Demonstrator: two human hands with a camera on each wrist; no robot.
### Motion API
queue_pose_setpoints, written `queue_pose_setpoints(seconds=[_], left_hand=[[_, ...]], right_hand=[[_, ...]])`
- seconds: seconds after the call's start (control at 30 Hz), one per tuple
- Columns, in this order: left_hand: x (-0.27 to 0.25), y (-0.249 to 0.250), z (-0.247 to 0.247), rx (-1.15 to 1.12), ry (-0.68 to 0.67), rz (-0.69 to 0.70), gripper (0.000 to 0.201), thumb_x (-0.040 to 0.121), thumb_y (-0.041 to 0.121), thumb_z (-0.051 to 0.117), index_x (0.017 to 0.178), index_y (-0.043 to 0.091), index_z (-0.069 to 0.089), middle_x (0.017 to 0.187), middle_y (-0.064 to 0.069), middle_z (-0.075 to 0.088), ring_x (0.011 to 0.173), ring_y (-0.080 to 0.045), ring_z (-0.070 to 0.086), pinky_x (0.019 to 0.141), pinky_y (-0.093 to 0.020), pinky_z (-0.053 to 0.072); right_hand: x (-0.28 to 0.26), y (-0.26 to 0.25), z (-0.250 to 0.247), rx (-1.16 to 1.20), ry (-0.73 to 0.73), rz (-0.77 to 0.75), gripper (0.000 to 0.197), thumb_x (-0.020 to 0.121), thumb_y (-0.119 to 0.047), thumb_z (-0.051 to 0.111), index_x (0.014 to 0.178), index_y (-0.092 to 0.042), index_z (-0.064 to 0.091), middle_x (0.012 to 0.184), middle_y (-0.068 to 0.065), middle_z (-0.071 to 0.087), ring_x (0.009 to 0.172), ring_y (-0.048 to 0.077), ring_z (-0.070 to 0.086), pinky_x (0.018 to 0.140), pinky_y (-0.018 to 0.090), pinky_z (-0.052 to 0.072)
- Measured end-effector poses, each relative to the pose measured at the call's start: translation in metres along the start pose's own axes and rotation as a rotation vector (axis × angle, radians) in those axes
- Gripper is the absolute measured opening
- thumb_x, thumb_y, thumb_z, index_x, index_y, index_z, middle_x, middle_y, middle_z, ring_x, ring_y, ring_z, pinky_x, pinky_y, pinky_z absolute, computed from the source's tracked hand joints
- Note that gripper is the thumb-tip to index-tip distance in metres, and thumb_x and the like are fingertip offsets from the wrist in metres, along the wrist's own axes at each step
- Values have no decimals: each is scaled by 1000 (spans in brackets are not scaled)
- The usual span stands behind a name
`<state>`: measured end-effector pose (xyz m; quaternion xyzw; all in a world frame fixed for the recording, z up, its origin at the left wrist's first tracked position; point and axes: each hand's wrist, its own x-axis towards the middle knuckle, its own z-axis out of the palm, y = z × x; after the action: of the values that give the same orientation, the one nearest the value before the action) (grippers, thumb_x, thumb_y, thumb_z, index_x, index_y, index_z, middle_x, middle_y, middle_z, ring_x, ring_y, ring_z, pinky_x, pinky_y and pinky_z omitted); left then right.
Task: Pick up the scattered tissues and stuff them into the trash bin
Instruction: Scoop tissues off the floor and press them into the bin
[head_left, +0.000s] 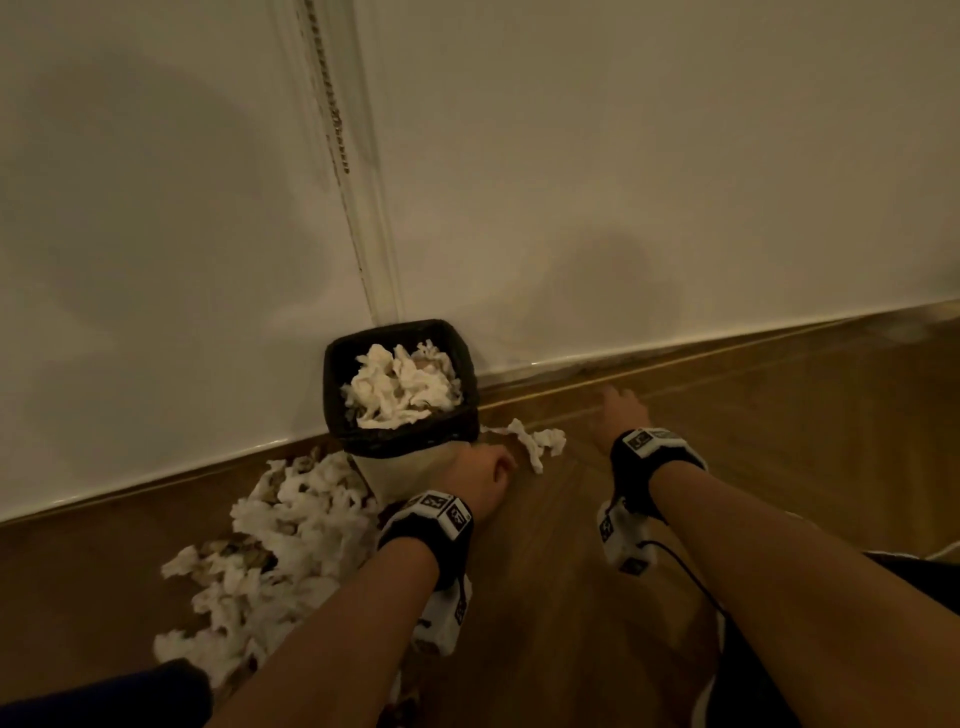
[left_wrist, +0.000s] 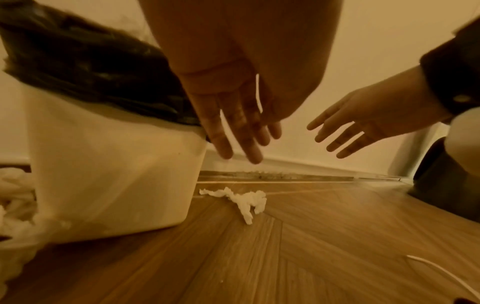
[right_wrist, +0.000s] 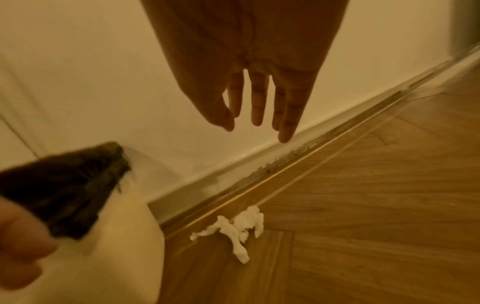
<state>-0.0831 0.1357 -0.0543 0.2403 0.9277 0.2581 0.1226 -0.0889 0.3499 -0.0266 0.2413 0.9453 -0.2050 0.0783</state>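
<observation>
- trash bin (head_left: 400, 470), cream body with a black liner (head_left: 332, 384) folded over the rim, standing on the wooden floor (head_left: 779, 441) against the white wall (head_left: 623, 156), at about 12 o'clock from the left wrist in the head view.
- already holding a heap of crumpled tissues (head_left: 400, 389) up to the rim.
- loose tissue (head_left: 535, 441) lying flat on the floor at 3 o'clock of the bin, just beside its base and near the skirting; seen again in the left wrist view (left_wrist: 244, 201) and the right wrist view (right_wrist: 239, 230).
- big pile of tissues (head_left: 275, 545) spread on the floor at 7 o'clock of the bin, touching its base.
- left hand (head_left: 485, 475) close to the bin's right side, below the liner edge; fingers (left_wrist: 233, 127) straight and released, grasping nothing, above the loose tissue and apart from it.
- right hand (head_left: 621, 415) out at 3 o'clock of the loose tissue, near the wall; fingers (right_wrist: 257, 102) spread and straight, released, empty, clear of the floor.
- black and white wrist bands (head_left: 436, 525) worn on both forearms, a thin cable (head_left: 680, 561) trailing from the right one.
</observation>
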Motion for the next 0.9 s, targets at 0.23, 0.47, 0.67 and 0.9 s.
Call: queue_pose_setpoints(seconds=[0.23, 0.47, 0.67, 0.9], left_hand=[[37, -7, 38, 56, -181, -140, 32, 92, 16, 48, 123, 18, 52, 127, -10, 51, 113, -25, 53, 91, -32, 44], [96, -15, 76, 177, -203, -101, 84, 78, 37, 69, 145, 14, 24, 149, -13, 27, 135, -31, 32, 107, -39, 34], [141, -42, 102, 243, -308, -211, 107, 73, 59, 65, 150, 28, -3, 157, -4, -11, 144, -34, -5, 117, -50, 13], [173, -67, 127, 270, -315, -220, 81, 74, 75, 46, 138, 59, -2, 154, 12, -21, 141, -40, -13, 109, -63, 10]], right_hand=[[24, 32, 53, -371, -214, -118, 58, 89, -23, 56, 141, -22, 31, 146, 10, 22, 132, 41, 26, 106, 49, 36], [70, 56, 108, -354, -386, -142, 111, 67, -60, 71, 143, -48, -8, 156, -1, -20, 140, 48, -12, 109, 67, 13], [106, 53, 134, -386, -445, -236, 114, 70, -43, 77, 146, -41, -8, 156, -4, -20, 142, 39, -15, 110, 66, 15], [128, 35, 146, -302, -405, -333, 76, 91, -28, 55, 151, -22, 8, 159, -2, -1, 145, 34, 3, 116, 49, 20]])
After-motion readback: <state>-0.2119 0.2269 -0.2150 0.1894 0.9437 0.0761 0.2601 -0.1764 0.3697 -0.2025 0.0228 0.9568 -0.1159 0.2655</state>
